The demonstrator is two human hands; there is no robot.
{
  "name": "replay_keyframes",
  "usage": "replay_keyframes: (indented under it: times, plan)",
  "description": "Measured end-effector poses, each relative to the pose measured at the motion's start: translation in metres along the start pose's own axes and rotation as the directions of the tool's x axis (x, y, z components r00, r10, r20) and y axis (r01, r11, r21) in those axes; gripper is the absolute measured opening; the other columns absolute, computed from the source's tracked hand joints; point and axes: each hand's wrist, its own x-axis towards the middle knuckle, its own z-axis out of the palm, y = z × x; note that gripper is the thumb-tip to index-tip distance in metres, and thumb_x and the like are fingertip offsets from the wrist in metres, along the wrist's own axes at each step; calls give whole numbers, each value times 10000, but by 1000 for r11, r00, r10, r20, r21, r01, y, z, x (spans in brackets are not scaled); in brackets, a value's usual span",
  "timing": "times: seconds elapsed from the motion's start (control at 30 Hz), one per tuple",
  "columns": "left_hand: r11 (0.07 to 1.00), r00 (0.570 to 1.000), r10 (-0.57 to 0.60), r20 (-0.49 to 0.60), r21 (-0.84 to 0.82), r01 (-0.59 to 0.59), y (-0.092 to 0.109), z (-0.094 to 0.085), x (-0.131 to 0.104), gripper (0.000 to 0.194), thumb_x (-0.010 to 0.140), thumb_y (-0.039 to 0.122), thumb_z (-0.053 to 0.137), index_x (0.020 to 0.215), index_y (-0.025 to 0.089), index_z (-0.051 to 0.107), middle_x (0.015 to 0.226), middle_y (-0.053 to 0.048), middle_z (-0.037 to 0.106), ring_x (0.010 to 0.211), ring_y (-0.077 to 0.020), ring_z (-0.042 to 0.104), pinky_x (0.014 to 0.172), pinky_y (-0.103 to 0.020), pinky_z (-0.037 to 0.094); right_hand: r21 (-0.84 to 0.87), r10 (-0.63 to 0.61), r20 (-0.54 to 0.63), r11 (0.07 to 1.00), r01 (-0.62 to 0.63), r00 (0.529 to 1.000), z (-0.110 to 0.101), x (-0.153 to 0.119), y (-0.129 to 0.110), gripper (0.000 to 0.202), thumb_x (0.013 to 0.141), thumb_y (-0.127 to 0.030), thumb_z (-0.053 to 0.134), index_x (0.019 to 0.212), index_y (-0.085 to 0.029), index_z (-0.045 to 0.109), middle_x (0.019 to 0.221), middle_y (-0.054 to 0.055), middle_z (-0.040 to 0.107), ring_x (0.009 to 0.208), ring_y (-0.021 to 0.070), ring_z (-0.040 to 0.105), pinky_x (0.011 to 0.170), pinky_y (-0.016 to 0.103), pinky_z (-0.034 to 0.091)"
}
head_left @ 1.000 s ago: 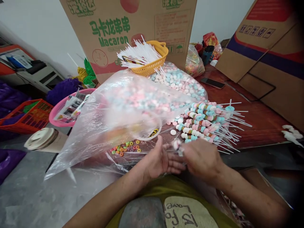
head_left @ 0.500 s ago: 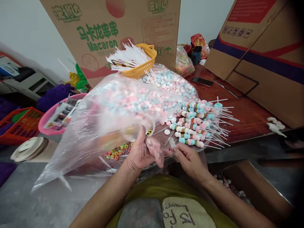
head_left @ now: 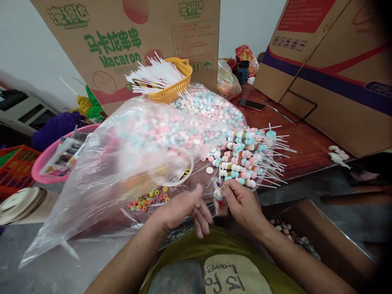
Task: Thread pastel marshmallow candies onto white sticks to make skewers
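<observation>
My right hand (head_left: pixel 245 206) pinches the top of a small clear bag with a candy skewer (head_left: pixel 220 197) inside; a white stick pokes up from it. To its left, my left hand (head_left: pixel 183 210) is open with fingers apart, slightly blurred, and holds nothing. Just beyond my right hand lies a stack of candy skewers (head_left: pixel 241 159), pink, white, blue and brownish pieces on white sticks pointing right. A large clear plastic bag (head_left: pixel 101 163) full of pastel round candies (head_left: pixel 211 106) spreads over the table. Coloured ring candies (head_left: pixel 148 199) lie near my left hand.
A yellow basket (head_left: pixel 170 94) of white sticks stands on the candies before a tall cardboard box (head_left: pixel 159 36). A phone (head_left: pixel 251 105) and another box (head_left: pixel 321 69) are at right. An open carton (head_left: pixel 324 232) with bagged pieces sits low right. A pink basin (head_left: pixel 38 167) is left.
My left hand has moved away from my right hand and opened. The bagged skewer now hangs from my right hand alone. The view has shifted slightly right.
</observation>
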Motion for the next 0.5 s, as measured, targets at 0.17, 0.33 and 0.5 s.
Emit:
replay_keyframes:
  times: [0.17,0.33,0.5]
  plan:
    - [981,960,143,-243,-93,-170,-21,24,24,434,754,550,559,668,133,643,682,-38,662,668,-142,567,683,-256,429,-208,-173,0,963,170,985,12,-10,-7,260,901,-243,337,681,-198,468,596,25,546,521,136,471,512,266,315]
    - [867,961,-42,-273,-489,-101,-26,32,39,190,679,322,626,672,133,606,617,-26,618,587,-137,548,598,-250,418,-307,-108,138,940,147,984,7,-19,6,263,879,-252,359,719,-183,556,590,45,604,486,156,497,475,274,283]
    - [942,910,162,-383,-214,-258,-29,28,52,215,681,351,637,717,146,581,618,-22,605,550,-134,553,599,-261,437,-114,106,260,990,-78,960,-20,-19,22,291,825,-464,499,747,-200,592,628,19,609,582,156,551,516,245,401]
